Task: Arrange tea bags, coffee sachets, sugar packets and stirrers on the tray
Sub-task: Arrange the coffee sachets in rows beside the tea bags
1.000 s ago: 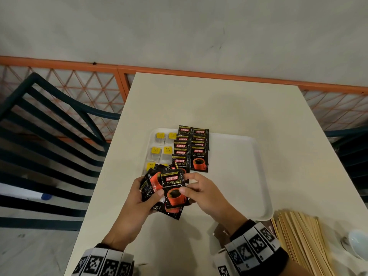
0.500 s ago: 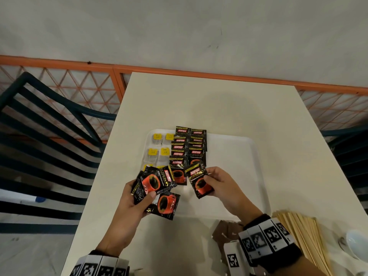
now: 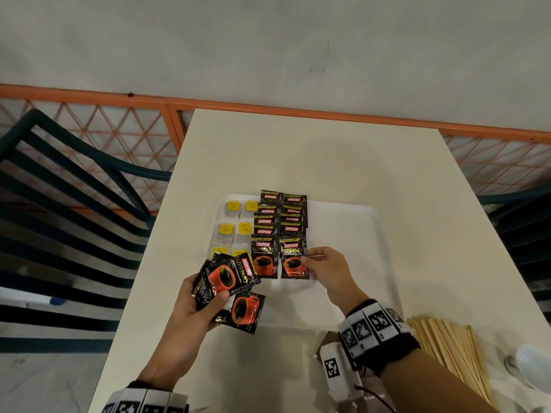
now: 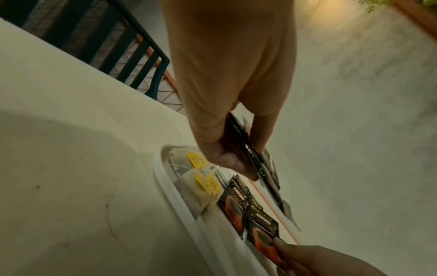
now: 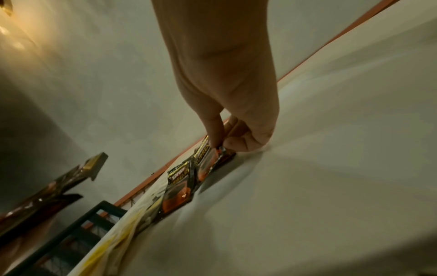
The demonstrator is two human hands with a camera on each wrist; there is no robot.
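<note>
A white tray [image 3: 351, 234] lies on the cream table. At its left stand tea bags with yellow tags [image 3: 232, 228]; beside them run two columns of black coffee sachets [image 3: 280, 222]. My right hand [image 3: 323, 268] pinches one coffee sachet [image 3: 293, 262] by its right edge, laid at the near end of the right column, also seen as a sachet [image 5: 207, 162] under my thumb. My left hand [image 3: 202, 305] grips a fanned bunch of coffee sachets [image 3: 229, 278] over the tray's near left corner, seen edge-on as a bunch [image 4: 255, 158]. Wooden stirrers [image 3: 450, 350] lie on the table at right.
Brown packets [image 3: 328, 341] lie near my right wrist on the table. A white cup [image 3: 533, 365] stands at the far right. Dark slatted chairs [image 3: 68, 222] flank the table, with an orange railing [image 3: 167, 99] behind. The tray's right half is bare.
My right hand drew one sachet from the left hand's bunch and carried it forward and down onto the tray at the near end of the right column. The left hand stayed near.
</note>
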